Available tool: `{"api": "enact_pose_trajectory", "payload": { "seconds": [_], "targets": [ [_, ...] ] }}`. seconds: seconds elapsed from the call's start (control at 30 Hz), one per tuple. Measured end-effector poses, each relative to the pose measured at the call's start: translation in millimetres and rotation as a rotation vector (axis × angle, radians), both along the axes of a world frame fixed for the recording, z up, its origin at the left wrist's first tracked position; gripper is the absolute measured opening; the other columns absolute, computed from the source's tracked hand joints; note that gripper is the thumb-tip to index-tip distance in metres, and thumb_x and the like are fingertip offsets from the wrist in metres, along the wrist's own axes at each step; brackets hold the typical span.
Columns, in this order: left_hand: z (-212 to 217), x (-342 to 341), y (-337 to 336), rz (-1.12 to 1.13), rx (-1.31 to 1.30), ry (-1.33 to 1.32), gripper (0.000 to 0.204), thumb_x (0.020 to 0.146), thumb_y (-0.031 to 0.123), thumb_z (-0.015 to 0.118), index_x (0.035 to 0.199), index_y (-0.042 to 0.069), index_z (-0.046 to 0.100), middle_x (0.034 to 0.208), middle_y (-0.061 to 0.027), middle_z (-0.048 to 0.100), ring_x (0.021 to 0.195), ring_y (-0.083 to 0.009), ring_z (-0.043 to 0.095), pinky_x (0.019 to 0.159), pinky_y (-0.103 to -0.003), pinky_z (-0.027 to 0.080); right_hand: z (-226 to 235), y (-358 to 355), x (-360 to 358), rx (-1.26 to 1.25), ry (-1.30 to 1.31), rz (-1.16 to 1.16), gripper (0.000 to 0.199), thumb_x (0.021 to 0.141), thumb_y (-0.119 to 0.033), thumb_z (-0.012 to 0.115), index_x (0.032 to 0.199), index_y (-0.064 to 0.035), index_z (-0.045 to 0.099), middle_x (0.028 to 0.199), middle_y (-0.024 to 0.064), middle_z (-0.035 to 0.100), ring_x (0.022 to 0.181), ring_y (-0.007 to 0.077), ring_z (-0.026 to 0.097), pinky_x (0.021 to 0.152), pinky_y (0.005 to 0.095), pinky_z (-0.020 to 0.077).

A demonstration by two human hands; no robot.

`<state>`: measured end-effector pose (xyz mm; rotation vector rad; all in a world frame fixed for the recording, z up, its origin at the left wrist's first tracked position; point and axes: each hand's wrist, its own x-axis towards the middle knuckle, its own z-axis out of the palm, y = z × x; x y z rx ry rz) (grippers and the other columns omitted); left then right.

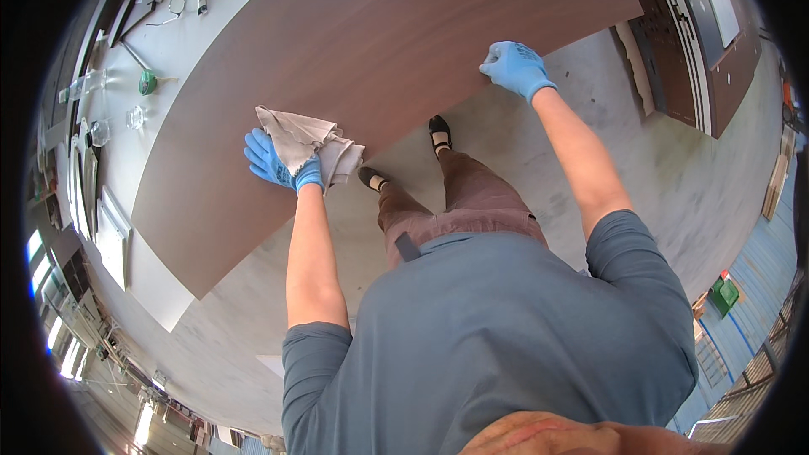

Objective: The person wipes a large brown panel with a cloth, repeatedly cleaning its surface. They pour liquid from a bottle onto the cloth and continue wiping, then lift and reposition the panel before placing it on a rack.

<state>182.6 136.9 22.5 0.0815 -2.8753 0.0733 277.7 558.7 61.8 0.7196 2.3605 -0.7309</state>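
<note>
Seen from the head camera, a person in a blue-grey shirt and brown trousers leans over a large dark brown panel (379,25) that lies flat on a pale grey surface (173,59). Both hands wear blue gloves. The left hand (274,160) is at the panel's near edge, its fingers spread and partly curled around a crumpled grey cloth (308,143); the cloth lies on the panel, bunched against the hand and spilling a little over the edge. The right hand (516,67) is well apart from the left, further along the same near edge, fingers bent and gripping the panel's rim, holding nothing else. Below the panel's edge, between the two arms, the person's feet in dark shoes (438,131) stand on the grey concrete floor (674,168). On the surface beyond the panel's left end lie small items: a green roll (147,82), some clear glass pieces (135,118) and thin metal tools, too small to tell apart. A green crate (723,293) sits on the floor at far right.
</note>
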Motion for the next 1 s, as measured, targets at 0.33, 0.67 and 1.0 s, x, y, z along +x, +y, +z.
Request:
{"api": "enact_pose_trajectory", "payload": {
  "seconds": [0.33,0.67,1.0],
  "targets": [
    [-23,2,-20,-0.031,-0.007,0.052,0.054,0.091,0.034,0.073,0.138,0.013,0.056,0.137,-0.006,0.058,0.132,-0.032,0.052,0.105,-0.048,0.041,-10,3,-3,0.013,0.127,0.168,0.029,0.088,-0.036,0.07,0.096,-0.0092,0.075,0.105,0.0173,0.077,0.102,0.0391,0.07,0.089,0.0485,0.0561],
    [-24,-1,-19,0.157,0.125,-0.17,0.068,0.099,0.036,0.065,0.157,0.006,0.047,0.167,-0.0115,0.042,0.158,-0.0349,0.032,0.129,-0.054,0.024,15,-38,-11,0.133,-0.036,0.403,0.03,0.085,-0.032,0.07,0.103,-0.0111,0.082,0.11,0.0183,0.078,0.105,0.0376,0.075,0.091,0.0486,0.0596],
    [-18,-1,-14,0.21,0.105,-0.213,0.06,0.105,0.039,0.059,0.156,0.01,0.049,0.167,-0.0071,0.043,0.158,-0.0316,0.033,0.129,-0.051,0.023,12,-47,-14,0.071,-0.069,0.408,0.033,0.086,-0.029,0.068,0.107,-0.008,0.081,0.111,0.0191,0.078,0.105,0.0389,0.075,0.092,0.0486,0.0588]
  ]
}}
